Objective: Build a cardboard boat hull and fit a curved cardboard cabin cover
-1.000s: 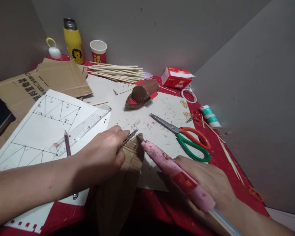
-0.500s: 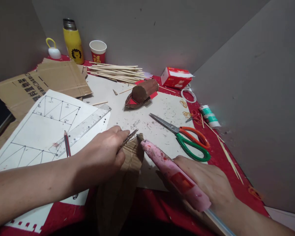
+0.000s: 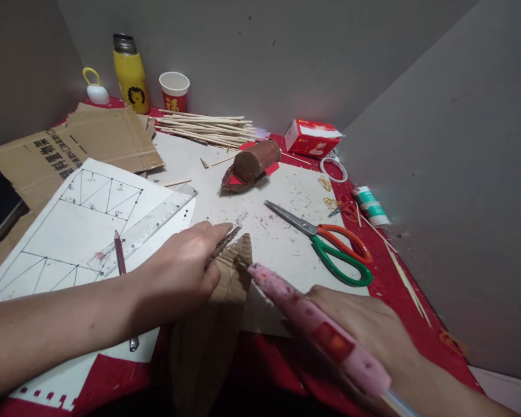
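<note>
My left hand (image 3: 186, 263) is closed on a curved piece of cardboard (image 3: 215, 333), brown and corrugated, with its pointed end facing away from me. A shiny glue-like smear shows near that tip, and a folded strip of it stands up by my fingertips. My right hand (image 3: 364, 324) grips a pink glue gun (image 3: 304, 313), a clear glue stick coming out of its back end. The gun's nose is close to the right edge of the cardboard; whether it touches I cannot tell. Beyond both hands sits a small brown cardboard boat (image 3: 252, 165) with red parts.
Orange-and-green scissors (image 3: 330, 237) lie right of centre on a white board. At left are paper with drawn trusses (image 3: 69, 231), a clear ruler (image 3: 156, 226), a pencil (image 3: 120, 252) and cardboard sheets (image 3: 108, 139). Behind stand a yellow bottle (image 3: 131, 75), paper cup (image 3: 174, 90) and wooden sticks (image 3: 208, 127).
The glue gun has drawn back toward me and slightly right, its nose leaving the tip of the cardboard. My left hand and the cardboard have barely moved.
</note>
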{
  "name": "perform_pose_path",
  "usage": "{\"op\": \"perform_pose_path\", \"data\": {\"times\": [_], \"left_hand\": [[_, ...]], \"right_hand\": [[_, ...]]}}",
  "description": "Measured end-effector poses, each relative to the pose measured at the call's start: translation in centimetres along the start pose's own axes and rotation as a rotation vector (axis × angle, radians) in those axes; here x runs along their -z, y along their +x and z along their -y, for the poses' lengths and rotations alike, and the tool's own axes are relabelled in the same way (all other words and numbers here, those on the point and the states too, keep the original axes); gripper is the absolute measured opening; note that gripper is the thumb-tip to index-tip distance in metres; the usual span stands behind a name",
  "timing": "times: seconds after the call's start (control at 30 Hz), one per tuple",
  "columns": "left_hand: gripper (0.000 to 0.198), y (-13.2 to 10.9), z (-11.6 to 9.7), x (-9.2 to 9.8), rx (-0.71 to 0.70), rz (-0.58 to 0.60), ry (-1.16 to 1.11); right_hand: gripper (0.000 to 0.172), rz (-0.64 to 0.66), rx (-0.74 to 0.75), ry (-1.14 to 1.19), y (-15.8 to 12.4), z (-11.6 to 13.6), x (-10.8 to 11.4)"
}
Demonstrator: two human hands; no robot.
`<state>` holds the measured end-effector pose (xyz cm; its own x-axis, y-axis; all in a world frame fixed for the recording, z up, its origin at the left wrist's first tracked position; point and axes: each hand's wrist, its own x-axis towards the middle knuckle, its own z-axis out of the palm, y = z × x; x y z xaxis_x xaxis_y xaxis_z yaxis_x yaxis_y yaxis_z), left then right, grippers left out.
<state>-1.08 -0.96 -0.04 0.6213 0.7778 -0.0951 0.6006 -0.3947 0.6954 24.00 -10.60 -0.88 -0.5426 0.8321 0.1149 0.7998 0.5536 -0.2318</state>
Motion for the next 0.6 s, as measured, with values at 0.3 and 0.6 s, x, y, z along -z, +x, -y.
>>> {"op": "perform_pose_path", "data": {"times": [0.3, 0.6], "left_hand": [[0.05, 0.4, 0.6, 0.0, 0.083, -0.068, 0.01], [0.042, 0.5, 0.7, -0.5, 0.093, -0.14, -0.031]], "right_hand": [[0.023, -0.042, -0.163, -0.314, 0.7, -5.5, 0.7], [0.023, -0.165, -0.168, 0.132, 3.1, -3.5, 4.1]]}}
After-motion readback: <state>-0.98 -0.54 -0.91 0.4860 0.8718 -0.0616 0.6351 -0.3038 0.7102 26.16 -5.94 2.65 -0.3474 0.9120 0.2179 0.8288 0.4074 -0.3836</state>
